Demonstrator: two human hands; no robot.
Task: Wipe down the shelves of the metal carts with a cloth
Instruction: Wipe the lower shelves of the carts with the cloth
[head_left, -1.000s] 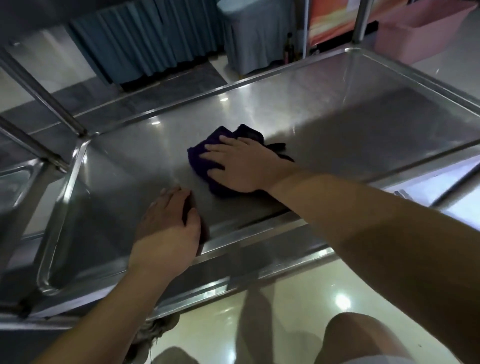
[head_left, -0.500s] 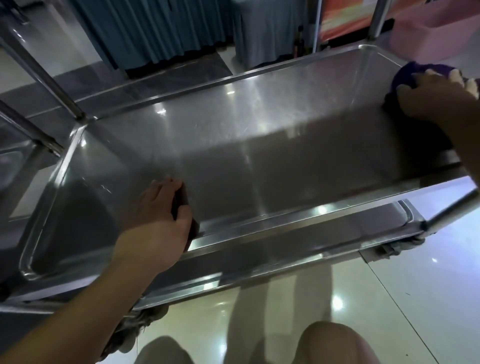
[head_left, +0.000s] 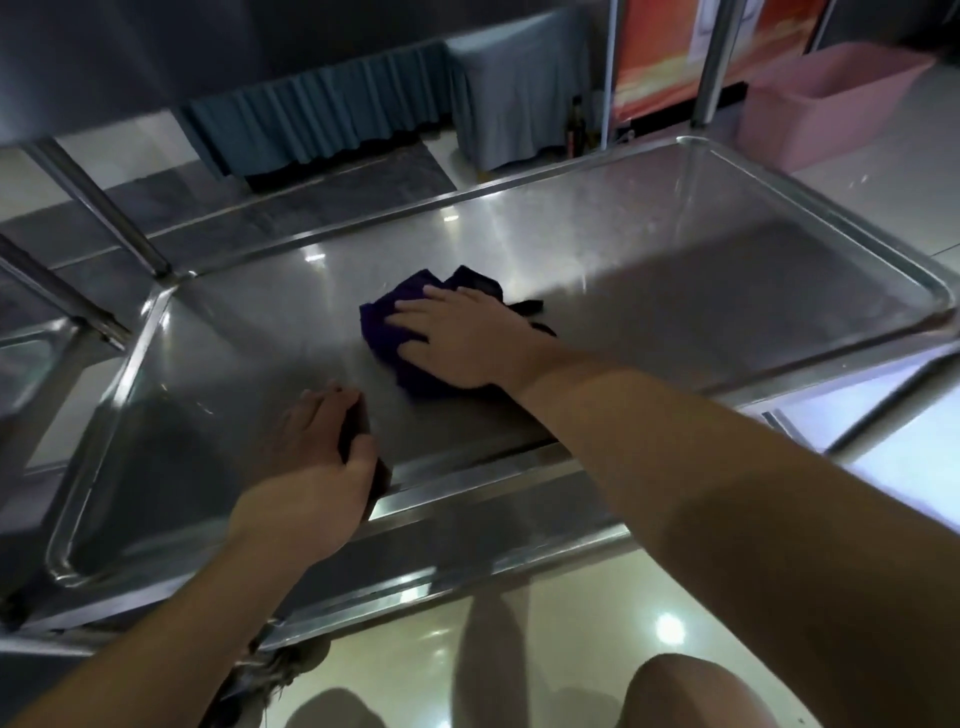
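The shiny stainless-steel cart shelf with a raised rim (head_left: 779, 197) spreads out below me. My right hand (head_left: 462, 338) lies flat, fingers straight and spread, pressing the crumpled dark purple cloth (head_left: 387, 332) onto the shelf's middle. My left hand (head_left: 322, 457) curls its fingers over the shelf's near rim, gripping it.

A single head-worn wide-angle camera looks forward and steeply down, close over a steel cart shelf (head_left: 675, 249), both forearms reaching in from the bottom edge, floor beyond.
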